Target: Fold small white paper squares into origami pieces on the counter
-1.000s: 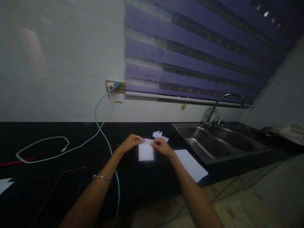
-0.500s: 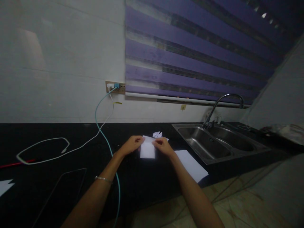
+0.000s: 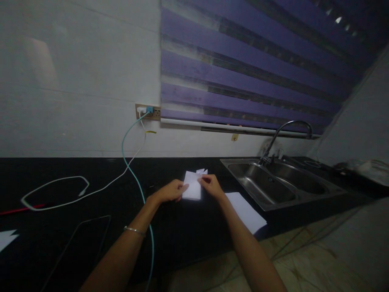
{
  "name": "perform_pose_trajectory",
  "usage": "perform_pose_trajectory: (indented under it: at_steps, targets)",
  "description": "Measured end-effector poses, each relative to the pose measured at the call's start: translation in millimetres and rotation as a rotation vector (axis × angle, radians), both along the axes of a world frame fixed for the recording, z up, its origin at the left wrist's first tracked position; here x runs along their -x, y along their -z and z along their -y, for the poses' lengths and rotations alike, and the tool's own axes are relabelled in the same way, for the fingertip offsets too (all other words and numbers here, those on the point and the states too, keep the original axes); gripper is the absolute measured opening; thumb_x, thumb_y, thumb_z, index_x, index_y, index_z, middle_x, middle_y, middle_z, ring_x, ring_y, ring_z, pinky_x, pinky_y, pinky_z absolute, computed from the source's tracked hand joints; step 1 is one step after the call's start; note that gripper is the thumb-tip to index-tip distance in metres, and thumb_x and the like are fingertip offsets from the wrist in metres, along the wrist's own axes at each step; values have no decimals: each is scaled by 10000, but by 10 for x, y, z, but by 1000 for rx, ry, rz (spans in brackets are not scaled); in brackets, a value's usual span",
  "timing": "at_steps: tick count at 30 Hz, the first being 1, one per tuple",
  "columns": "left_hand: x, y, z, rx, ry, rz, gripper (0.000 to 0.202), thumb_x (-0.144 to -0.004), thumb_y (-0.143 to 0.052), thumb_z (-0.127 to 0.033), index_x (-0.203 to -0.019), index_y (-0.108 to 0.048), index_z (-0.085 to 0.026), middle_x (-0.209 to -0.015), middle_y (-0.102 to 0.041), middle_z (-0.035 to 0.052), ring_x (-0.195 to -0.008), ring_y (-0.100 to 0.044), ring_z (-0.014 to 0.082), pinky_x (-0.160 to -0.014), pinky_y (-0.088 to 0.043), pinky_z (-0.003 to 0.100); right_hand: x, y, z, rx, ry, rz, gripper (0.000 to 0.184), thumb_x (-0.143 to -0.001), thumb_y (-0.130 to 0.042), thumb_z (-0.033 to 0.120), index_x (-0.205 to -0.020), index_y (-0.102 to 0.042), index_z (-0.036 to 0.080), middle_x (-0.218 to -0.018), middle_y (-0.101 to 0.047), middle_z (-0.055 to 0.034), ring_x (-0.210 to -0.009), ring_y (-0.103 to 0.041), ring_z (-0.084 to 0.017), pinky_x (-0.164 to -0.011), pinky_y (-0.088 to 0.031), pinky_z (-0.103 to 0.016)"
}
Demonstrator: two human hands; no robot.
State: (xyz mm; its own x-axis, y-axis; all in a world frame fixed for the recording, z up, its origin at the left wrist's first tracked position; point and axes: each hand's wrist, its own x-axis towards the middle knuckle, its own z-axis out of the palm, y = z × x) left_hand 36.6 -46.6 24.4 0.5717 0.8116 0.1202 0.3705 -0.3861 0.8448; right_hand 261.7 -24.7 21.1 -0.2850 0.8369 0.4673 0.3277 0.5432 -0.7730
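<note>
A small folded sheet of white paper is held between my two hands, just above or on the black countertop; I cannot tell which. My left hand pinches its left edge, thumb on top. At its upper right edge, my right hand grips it between thumb and fingers. Right behind the sheet lie some folded white paper pieces, partly covered by it. A stack of white paper rests beside my right forearm.
A steel double sink with a curved faucet is on the right. A teal cable runs under my left forearm from the wall outlet. Further left lie a white cable, a dark flat panel and more white paper.
The paper has tilted and shifted slightly right and up. My left hand has slid lower along its left edge, its thumb now on the sheet's face. My right hand stays at the upper right.
</note>
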Motion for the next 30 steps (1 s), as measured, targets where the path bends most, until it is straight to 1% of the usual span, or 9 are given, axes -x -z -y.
perform_pose_trajectory:
  at_steps: [4,10,16,19,21,23,25,27,30]
  targets:
    - [-1,-6,14,45,17,17,516,-887,-396,-585,-639,-553,-161,-447,-500,1,-379,-444,113,-399,-304,230,-17,-12,0,-3,-11,12,353,-815,-584,417,-601,-585,137,-582,-490,1,-588,-442,-126,-532,-334,-229]
    - [7,-36,40,14,109,0,547,-890,-395,-581,-555,-509,-164,-459,-506,6,-389,-427,91,-412,-306,214,-51,-52,19,37,54,-83,359,-795,-596,450,-627,-599,132,-564,-496,4,-550,-440,-122,-512,-327,-234]
    - [-8,-7,33,29,50,-2,486,-889,-400,-569,-608,-478,-181,-458,-455,-19,-379,-406,98,-386,-269,219,-72,-47,0,29,46,-84,378,-796,-594,453,-585,-551,142,-540,-478,11,-524,-428,-113,-493,-311,-232]
    - [-6,-2,24,27,70,19,484,-887,-418,-563,-596,-462,-179,-444,-438,-28,-374,-388,87,-388,-257,213,-77,-17,-25,19,50,-61,395,-800,-586,463,-573,-551,142,-541,-480,9,-532,-430,-115,-500,-319,-230]
    - [-3,-29,35,48,83,56,461,-886,-436,-552,-641,-499,-167,-475,-479,-21,-397,-419,86,-406,-286,208,-73,0,-31,24,27,-48,387,-799,-589,465,-595,-573,137,-557,-487,8,-549,-436,-116,-514,-330,-229]
    - [0,-68,51,64,80,144,396,-881,-473,-529,-784,-558,-155,-562,-546,-8,-437,-463,92,-425,-323,206,-63,7,-25,41,-23,-37,374,-802,-591,463,-621,-591,135,-581,-501,4,-572,-445,-120,-527,-342,-229]
    - [8,-98,56,76,75,242,355,-876,-506,-499,-929,-566,-153,-637,-585,3,-463,-495,95,-439,-354,207,-52,0,-9,56,-65,-38,365,-804,-593,455,-624,-591,137,-595,-506,1,-585,-450,-121,-530,-345,-227]
    - [21,-103,40,88,80,304,323,-866,-542,-468,-947,-549,-155,-636,-585,-5,-458,-508,91,-446,-370,203,-41,-16,10,68,-72,-55,354,-801,-604,442,-618,-578,139,-593,-499,4,-578,-447,-116,-521,-337,-224]
    - [35,-62,-19,104,55,361,286,-843,-587,-438,-878,-508,-165,-590,-556,-33,-430,-511,83,-428,-373,186,-16,-35,34,107,-46,-108,342,-799,-612,432,-619,-554,146,-560,-477,19,-539,-442,-106,-508,-335,-224]
